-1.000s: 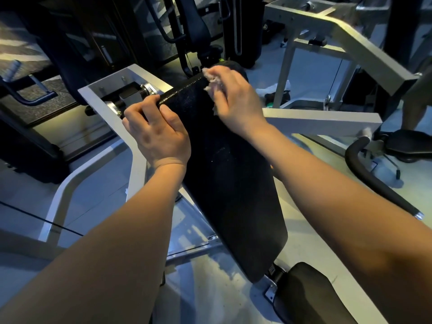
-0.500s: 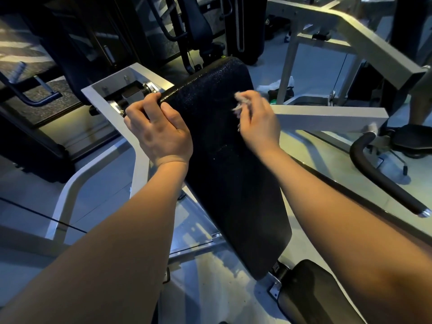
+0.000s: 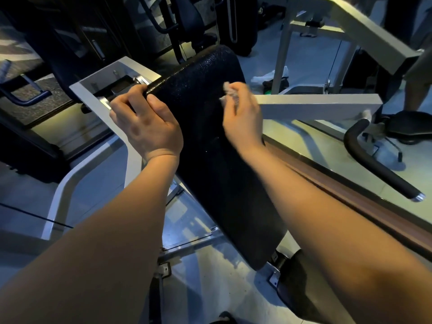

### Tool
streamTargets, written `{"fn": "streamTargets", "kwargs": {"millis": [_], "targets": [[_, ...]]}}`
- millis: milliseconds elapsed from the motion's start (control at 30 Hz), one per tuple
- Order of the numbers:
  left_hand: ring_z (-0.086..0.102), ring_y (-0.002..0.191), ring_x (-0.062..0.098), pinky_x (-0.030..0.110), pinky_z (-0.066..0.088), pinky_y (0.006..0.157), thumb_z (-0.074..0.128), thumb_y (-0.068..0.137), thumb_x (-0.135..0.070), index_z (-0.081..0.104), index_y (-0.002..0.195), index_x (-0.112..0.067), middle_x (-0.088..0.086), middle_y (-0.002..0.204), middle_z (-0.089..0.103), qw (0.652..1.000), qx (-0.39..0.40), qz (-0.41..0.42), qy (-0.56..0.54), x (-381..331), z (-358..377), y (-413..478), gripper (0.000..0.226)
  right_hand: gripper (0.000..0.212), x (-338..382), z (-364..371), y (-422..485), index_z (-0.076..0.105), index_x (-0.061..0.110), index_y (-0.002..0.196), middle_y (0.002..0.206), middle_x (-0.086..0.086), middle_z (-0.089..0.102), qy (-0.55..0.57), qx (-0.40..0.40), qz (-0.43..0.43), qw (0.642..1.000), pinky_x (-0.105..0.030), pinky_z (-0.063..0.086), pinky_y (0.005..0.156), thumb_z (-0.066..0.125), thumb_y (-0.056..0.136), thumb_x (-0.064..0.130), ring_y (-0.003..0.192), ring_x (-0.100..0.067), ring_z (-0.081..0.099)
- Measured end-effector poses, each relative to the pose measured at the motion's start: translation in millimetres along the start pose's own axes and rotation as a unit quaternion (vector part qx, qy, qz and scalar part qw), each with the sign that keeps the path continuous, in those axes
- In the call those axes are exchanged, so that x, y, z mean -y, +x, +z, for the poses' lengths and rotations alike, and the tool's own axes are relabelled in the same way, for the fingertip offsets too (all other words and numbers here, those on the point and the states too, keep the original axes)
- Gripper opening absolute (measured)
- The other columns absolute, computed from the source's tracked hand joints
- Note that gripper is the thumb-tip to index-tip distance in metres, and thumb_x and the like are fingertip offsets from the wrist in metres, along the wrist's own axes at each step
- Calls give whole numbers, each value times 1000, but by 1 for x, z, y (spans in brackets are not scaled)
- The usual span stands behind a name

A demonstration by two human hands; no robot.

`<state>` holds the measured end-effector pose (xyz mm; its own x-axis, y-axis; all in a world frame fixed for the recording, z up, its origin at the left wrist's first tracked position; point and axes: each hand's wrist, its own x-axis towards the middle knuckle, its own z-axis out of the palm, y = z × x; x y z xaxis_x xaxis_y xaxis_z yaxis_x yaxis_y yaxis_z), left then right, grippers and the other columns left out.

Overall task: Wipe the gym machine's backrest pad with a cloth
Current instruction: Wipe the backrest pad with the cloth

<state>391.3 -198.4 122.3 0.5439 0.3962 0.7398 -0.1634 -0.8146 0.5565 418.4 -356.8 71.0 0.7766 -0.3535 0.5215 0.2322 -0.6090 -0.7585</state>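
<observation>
The backrest pad (image 3: pixel 222 160) is lying as a long, black, fine-grained slab. It is tilting away from the viewer, with a rounded top edge, and small pale specks are showing on its face. It is running from beyond both grips down to below both forearms.

The white steel frame (image 3: pixel 98 90) of the machine is standing to the left of the left grip (image 3: pixel 147 122). A bolted plate and a chrome pivot are sitting just beside the fingers (image 3: pixel 131 97) of that grip. A white cross bar (image 3: pixel 315 102) is extending to the right from just behind the right grip (image 3: pixel 243 115). Further right and lower, a black curved handle (image 3: pixel 378 169) with a chrome end cap is sloping toward the floor. The dark seat pad (image 3: pixel 301 288) is sitting well below the right grip, under the pad's lower end.

The left grip is holding the pad's upper left edge, with the fingers curling over the rim and the thumb lying on the face. The right grip is closing narrowly round a small, pale, crumpled cloth (image 3: pixel 230 92), which is sticking out above the knuckles at the upper right of the pad's face. The cloth is showing blurred, so its contact with the surface cannot be confirmed.

Beyond the right grip, a white rag (image 3: pixel 268 76) is lying on the floor.
</observation>
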Motion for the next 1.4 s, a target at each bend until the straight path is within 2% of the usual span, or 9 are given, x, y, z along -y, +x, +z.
{"fn": "streamTargets", "kwargs": {"millis": [167,333,533,733,1000,1133,1200,1300,1400], "targets": [[50,112,30,7,20,87,40,102,-24,60,123,-9,18,122,51,1000,0,-2,10,-2,-2,0,33,40,1,-6,-34,61,20,136,105,-7,62,-61,110,-231,965,-34,51,61,52,97,22,88,-30,64],[49,114,29,-6,13,88,39,103,-25,59,125,-9,18,125,51,1000,3,-12,1,-2,-2,1,34,28,-2,-3,-12,60,21,129,105,-7,66,-41,4,-11,999,-35,50,62,52,102,23,88,-31,65],[50,115,29,14,29,89,38,102,-27,59,125,-10,18,125,50,1000,12,-6,6,-1,-3,1,35,35,2,-10,-27,61,22,133,105,-5,65,-52,94,-210,972,-30,49,62,55,99,24,84,-27,64],[50,113,32,-6,14,88,41,102,-23,60,124,-8,19,122,52,1000,2,3,-6,2,0,1,33,24,-52,-16,-13,55,18,127,117,-5,68,-11,-1,156,988,-30,40,75,42,109,27,105,-27,64],[51,111,32,-1,15,89,40,102,-23,61,122,-7,19,120,53,1000,-6,9,5,2,0,1,33,38,-21,-6,-72,55,25,136,118,-4,62,-21,125,-133,983,-35,53,68,54,99,20,90,-28,65],[52,109,31,15,25,92,40,101,-24,61,121,-7,17,119,53,1000,-8,17,17,3,1,1,33,24,-48,-20,-35,56,22,129,114,2,66,1,12,66,998,-32,48,77,46,107,27,98,-16,61],[51,110,30,5,19,91,39,101,-24,61,122,-8,17,119,53,1000,-11,13,14,3,1,0,34,25,-49,-16,-27,56,19,130,114,3,65,25,-12,133,991,-29,43,80,44,108,24,100,-14,59],[51,110,31,-6,12,88,40,102,-23,61,122,-7,18,119,53,1000,-13,8,5,2,1,1,34,28,-24,2,-56,56,19,133,119,-6,60,61,38,61,996,-28,45,78,50,106,18,98,-19,60],[50,111,30,3,16,87,38,102,-25,60,124,-8,17,122,52,1000,-9,10,10,0,0,1,35,36,-20,-1,-80,55,25,136,121,-3,59,52,114,-66,990,-35,53,78,52,102,17,97,-25,64]]}}
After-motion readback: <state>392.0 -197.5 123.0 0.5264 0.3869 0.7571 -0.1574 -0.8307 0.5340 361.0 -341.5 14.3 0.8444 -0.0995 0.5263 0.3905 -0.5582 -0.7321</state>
